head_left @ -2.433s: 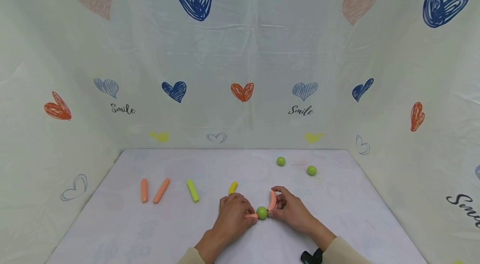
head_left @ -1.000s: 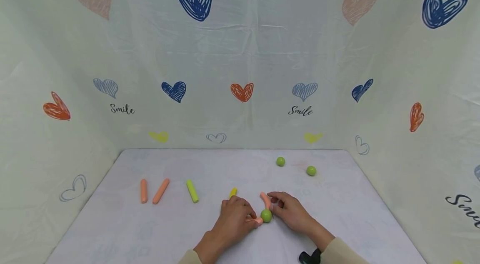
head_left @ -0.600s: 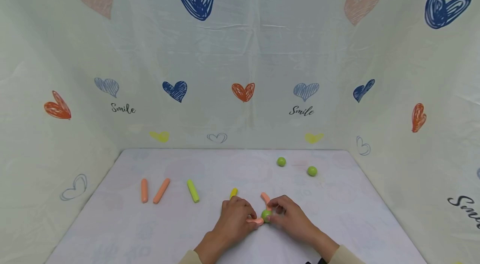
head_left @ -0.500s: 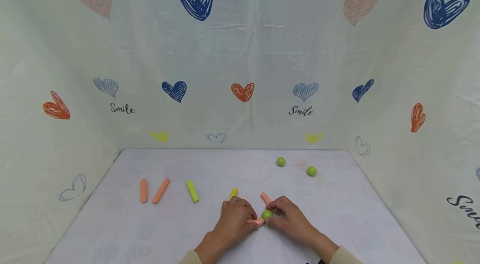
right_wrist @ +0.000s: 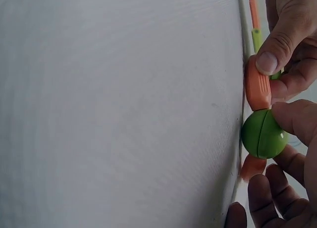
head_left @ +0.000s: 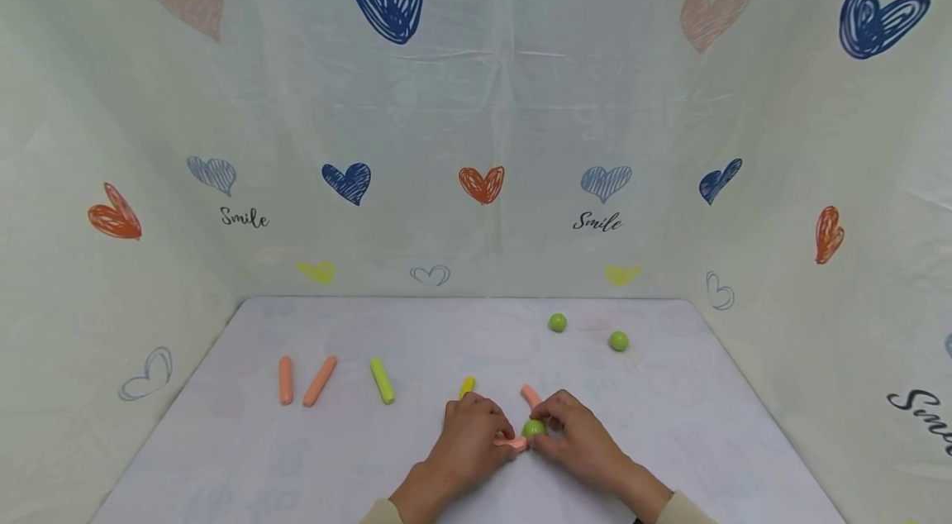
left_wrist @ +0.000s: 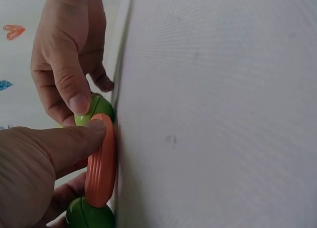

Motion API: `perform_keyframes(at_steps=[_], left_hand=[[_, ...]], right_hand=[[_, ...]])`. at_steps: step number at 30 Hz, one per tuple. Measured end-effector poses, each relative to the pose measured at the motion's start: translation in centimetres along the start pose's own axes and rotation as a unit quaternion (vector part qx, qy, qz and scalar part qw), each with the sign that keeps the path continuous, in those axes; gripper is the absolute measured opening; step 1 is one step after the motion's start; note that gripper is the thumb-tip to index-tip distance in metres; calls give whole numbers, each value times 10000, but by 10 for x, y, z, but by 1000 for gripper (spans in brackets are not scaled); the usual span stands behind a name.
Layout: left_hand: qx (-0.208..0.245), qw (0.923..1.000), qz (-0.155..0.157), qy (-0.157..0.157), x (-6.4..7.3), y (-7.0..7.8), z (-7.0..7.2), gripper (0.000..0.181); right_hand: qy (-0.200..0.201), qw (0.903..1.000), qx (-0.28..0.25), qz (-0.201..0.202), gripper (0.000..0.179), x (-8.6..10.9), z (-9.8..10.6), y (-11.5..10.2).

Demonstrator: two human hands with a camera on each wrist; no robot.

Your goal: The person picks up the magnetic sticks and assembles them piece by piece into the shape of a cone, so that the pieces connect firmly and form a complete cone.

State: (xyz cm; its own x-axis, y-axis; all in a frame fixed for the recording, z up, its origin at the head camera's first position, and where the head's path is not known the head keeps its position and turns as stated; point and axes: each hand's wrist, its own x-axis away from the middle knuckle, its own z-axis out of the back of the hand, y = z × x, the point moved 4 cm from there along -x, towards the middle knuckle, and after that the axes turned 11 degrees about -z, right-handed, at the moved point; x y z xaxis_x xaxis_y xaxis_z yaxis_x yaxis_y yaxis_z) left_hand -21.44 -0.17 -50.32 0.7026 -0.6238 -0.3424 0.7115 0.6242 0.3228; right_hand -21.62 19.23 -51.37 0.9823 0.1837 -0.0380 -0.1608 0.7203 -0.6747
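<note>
My left hand (head_left: 470, 437) pinches a short ridged orange toy rod (left_wrist: 101, 161) between thumb and fingers. A green ball connector (right_wrist: 264, 134) joins that rod's right end; the thumb and fingers of my right hand (head_left: 583, 440) grip this ball. From the ball's far side runs a second, bent orange rod (head_left: 530, 396), partly hidden by the right fingers. Under my left palm, another green ball (left_wrist: 89, 214) sits at the first rod's other end. A yellow rod (head_left: 467, 385) sticks out beyond the left knuckles; its near end is hidden.
Two orange rods (head_left: 286, 381) (head_left: 320, 381) and a lime rod (head_left: 383, 381) lie on the white table (head_left: 223, 441) to the left. Two loose green balls (head_left: 558, 322) (head_left: 619, 340) lie at the back right. A heart-printed curtain (head_left: 416, 111) surrounds the table.
My right hand has let go of the far orange rod and now grips the green ball. That rod has swung leftward. The left hand, still pinching its rod, has shifted slightly right.
</note>
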Motion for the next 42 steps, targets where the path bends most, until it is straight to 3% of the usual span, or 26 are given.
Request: perform_keyframes(at_steps=[10,15,23,42], left_hand=[[525,9985,141,-10,5,-9,-2,12],[546,9985,32,95,6,-13,-1,16],[669,9977,-72,-15,5,-16,3,10],[1274,9887,-40,-789,-1,-17,4,13]], right_hand=[[-4,10000,30,57,24,1,3,2],[-45,10000,-8,33,25,0,4,3],[62,9999,-60,80,22,0,6,7],[-182,9995,-254,-88,19,0,9,11]])
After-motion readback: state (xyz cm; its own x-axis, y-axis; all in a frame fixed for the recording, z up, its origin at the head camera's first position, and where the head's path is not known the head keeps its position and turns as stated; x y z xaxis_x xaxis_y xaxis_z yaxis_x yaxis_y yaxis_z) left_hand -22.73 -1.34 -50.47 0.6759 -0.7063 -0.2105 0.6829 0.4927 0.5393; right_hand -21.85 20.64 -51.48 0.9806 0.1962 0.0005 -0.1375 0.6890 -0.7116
